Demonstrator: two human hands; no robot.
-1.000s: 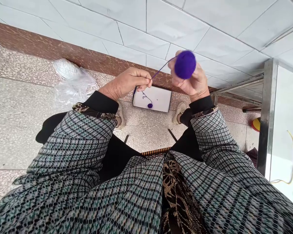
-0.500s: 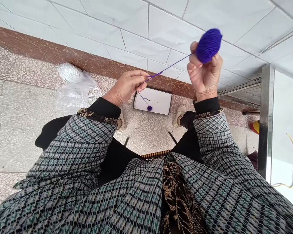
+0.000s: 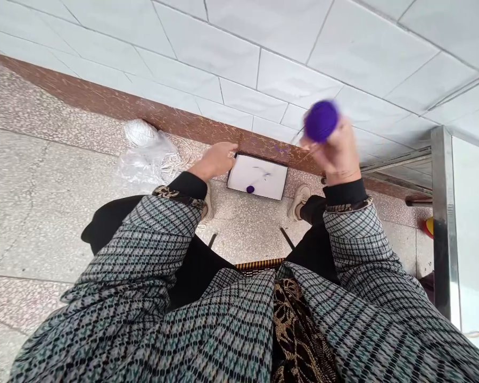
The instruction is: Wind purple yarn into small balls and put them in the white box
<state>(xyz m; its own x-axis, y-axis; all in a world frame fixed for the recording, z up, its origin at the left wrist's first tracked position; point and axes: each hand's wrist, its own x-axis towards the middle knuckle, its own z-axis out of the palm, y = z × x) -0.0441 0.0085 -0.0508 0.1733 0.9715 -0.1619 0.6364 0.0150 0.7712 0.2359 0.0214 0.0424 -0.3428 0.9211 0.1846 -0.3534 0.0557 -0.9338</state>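
My right hand [image 3: 337, 151], blurred by motion, is closed around a ball of purple yarn [image 3: 321, 121] in front of the tiled wall. A faint, smeared strand trails from the ball towards the left. My left hand [image 3: 219, 159] is at the upper left corner of a shallow white box with a dark rim [image 3: 235, 178], its fingers curled together. Whether a strand runs through those fingers cannot be made out. Inside the box lies a small purple yarn ball [image 3: 250, 189], with blurred bits of purple strand near it.
On the floor to the left, white yarn [image 3: 139, 132] and a clear plastic bag [image 3: 141, 167] lie by the brown skirting. A metal-framed table leg [image 3: 444, 223] rises on the right. My shoes [image 3: 299, 202] flank the box, and a striped seat edge [image 3: 259, 264] shows below.
My right hand has come down and slightly left with the yarn ball. The taut strand between my hands has become a faint blur. The view has shifted, so the box appears lower.
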